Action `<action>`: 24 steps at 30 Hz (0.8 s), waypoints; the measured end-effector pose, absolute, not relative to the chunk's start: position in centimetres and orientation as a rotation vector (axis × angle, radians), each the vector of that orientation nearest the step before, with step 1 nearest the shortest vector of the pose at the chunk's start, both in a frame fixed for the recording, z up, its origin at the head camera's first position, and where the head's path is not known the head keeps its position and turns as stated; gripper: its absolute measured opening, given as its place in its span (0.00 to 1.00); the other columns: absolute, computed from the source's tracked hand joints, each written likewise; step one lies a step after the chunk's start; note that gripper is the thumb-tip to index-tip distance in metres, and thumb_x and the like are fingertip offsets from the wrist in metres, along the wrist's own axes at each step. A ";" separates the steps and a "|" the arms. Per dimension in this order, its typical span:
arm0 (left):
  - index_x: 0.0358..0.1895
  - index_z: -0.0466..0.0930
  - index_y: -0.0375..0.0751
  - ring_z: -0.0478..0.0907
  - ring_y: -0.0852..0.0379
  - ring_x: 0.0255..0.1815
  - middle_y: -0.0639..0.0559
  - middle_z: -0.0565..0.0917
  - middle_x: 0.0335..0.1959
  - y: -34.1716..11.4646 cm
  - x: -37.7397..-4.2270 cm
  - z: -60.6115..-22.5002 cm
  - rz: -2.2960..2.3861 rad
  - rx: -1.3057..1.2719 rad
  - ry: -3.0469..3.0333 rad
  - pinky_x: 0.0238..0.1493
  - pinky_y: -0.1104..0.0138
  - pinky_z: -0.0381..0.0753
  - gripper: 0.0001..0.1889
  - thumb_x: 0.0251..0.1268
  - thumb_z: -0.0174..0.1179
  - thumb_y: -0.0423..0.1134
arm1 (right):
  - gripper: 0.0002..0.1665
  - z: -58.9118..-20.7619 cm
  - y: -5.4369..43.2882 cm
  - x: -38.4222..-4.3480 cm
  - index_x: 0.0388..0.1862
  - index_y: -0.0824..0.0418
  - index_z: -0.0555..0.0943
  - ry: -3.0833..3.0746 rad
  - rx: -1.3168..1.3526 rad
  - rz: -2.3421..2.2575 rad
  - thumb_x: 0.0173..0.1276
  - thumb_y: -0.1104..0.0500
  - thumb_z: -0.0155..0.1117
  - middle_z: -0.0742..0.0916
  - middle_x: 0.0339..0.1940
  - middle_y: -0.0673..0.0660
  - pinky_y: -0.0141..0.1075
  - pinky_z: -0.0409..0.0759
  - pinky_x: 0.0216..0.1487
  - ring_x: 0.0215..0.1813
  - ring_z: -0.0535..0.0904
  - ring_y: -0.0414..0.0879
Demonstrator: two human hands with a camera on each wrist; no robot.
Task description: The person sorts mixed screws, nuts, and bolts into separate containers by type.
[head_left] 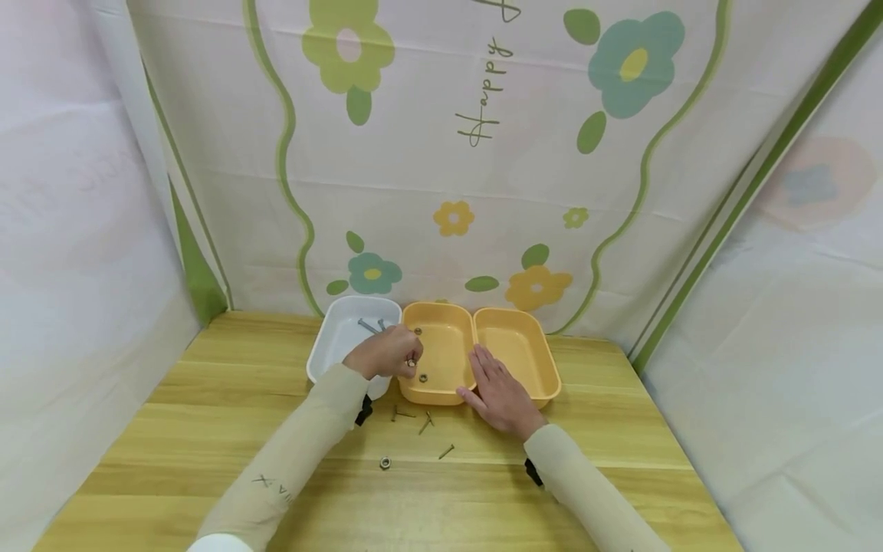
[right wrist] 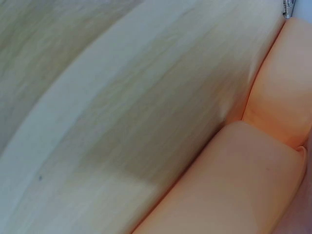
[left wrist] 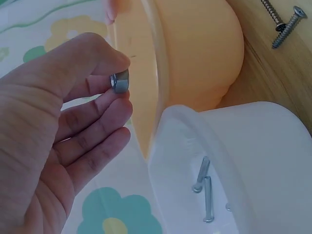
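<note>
My left hand (head_left: 385, 354) is above the seam between the white bin (head_left: 329, 341) and the middle orange bin (head_left: 448, 349). Its thumb and finger pinch a hex nut (left wrist: 120, 82), seen plainly in the left wrist view. Two more nuts lie inside the middle bin, one nut (head_left: 424, 378) near its front and one at the back. Several silvery bolts (left wrist: 208, 200) lie in the white bin. With fingers stretched out, my right hand (head_left: 505, 395) rests on the front rims where the middle bin meets the right orange bin (head_left: 520, 349).
On the wooden table (head_left: 441, 506) in front of the bins lie several screws (head_left: 447, 452) and a loose nut (head_left: 385, 463). A flowered cloth (head_left: 414, 169) hangs behind the bins, and pale cloth walls stand at both sides.
</note>
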State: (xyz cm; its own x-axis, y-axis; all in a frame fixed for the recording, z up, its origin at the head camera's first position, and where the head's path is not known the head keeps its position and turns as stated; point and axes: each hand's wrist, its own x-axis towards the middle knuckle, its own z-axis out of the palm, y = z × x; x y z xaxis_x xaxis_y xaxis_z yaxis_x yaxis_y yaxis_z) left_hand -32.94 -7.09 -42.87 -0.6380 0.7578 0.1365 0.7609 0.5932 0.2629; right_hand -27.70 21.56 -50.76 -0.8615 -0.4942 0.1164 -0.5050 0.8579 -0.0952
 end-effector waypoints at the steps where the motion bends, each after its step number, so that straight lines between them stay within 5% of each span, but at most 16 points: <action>1: 0.21 0.82 0.45 0.64 0.65 0.21 0.59 0.79 0.20 -7.1 -33.0 -43.0 -0.477 -1.320 -2.801 0.26 0.74 0.67 0.10 0.53 0.70 0.28 | 0.49 -50.8 21.5 -27.7 0.86 0.69 0.50 -2.937 0.797 0.196 0.86 0.35 0.43 0.54 0.89 0.67 0.55 0.58 0.87 0.90 0.50 0.59; 8: 0.25 0.84 0.40 0.71 0.60 0.24 0.53 0.84 0.25 -6.7 -33.6 -44.2 -0.428 -1.220 -2.827 0.29 0.69 0.74 0.08 0.58 0.71 0.28 | 0.49 -50.9 21.5 -27.7 0.87 0.69 0.48 -2.956 0.783 0.184 0.86 0.35 0.42 0.53 0.89 0.66 0.54 0.57 0.88 0.90 0.48 0.58; 11: 0.42 0.89 0.34 0.86 0.50 0.43 0.43 0.90 0.45 -6.6 -33.5 -44.5 -0.374 -1.137 -2.875 0.46 0.62 0.88 0.06 0.65 0.73 0.32 | 0.49 -50.9 21.5 -27.8 0.87 0.68 0.48 -2.961 0.783 0.185 0.86 0.35 0.41 0.52 0.90 0.65 0.54 0.56 0.88 0.90 0.48 0.58; 15: 0.63 0.83 0.31 0.82 0.40 0.66 0.36 0.82 0.67 -6.9 -33.0 -44.0 -0.290 -1.062 -2.933 0.67 0.53 0.84 0.22 0.69 0.71 0.36 | 0.50 -51.0 21.4 -27.8 0.87 0.67 0.46 -2.982 0.786 0.191 0.86 0.34 0.39 0.50 0.90 0.64 0.53 0.54 0.89 0.91 0.46 0.57; 24: 0.64 0.83 0.32 0.85 0.44 0.59 0.39 0.85 0.61 -9.1 -31.5 -42.1 -0.236 -1.071 -2.864 0.60 0.55 0.88 0.23 0.68 0.72 0.37 | 0.50 -50.9 21.6 -27.9 0.87 0.68 0.47 -2.973 0.788 0.199 0.86 0.34 0.39 0.50 0.90 0.65 0.54 0.55 0.88 0.90 0.47 0.58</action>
State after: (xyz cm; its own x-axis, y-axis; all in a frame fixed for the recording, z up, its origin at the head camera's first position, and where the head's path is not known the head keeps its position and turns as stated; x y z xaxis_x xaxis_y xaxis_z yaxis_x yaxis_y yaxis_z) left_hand -31.52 -9.13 -42.06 -0.7538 0.6455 0.1232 0.6569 0.7448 0.1175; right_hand -27.91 21.57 -50.94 -0.8676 -0.4890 0.0904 -0.4966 0.8610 -0.1096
